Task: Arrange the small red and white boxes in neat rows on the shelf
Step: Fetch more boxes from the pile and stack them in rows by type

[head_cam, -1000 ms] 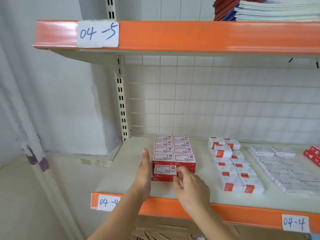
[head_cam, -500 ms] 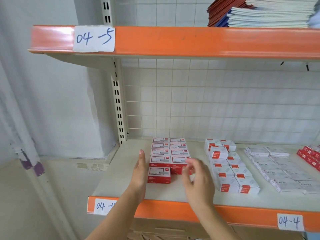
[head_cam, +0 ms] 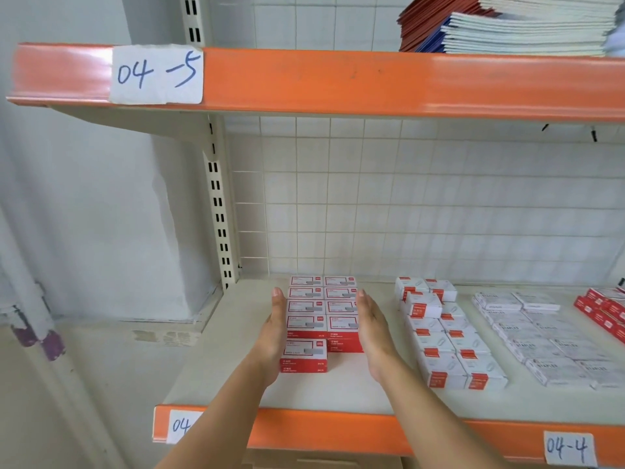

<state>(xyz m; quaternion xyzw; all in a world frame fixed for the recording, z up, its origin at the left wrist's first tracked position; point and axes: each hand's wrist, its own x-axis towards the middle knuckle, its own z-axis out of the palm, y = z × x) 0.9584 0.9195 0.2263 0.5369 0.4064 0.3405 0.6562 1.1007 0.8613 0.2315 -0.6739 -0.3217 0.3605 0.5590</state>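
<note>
Our right hand [head_cam: 372, 330] had swung in from the front and now lay flat against the right side of the red and white boxes [head_cam: 323, 308]. Our left hand [head_cam: 275, 328] pressed flat on the left side. Both hands had straight fingers, with the boxes between them. The boxes sat in two lines at the left end of the shelf [head_cam: 216, 370]. One front box [head_cam: 303, 355] stuck out alone, nearer to us. We were squeezing the lines straight. Next, we think, another box must fill the gap beside it. Paper labels read "04-5" [head_cam: 157, 74] above the boxes and "04-4" [head_cam: 568, 446] to their right. The box print was too small to read.
</note>
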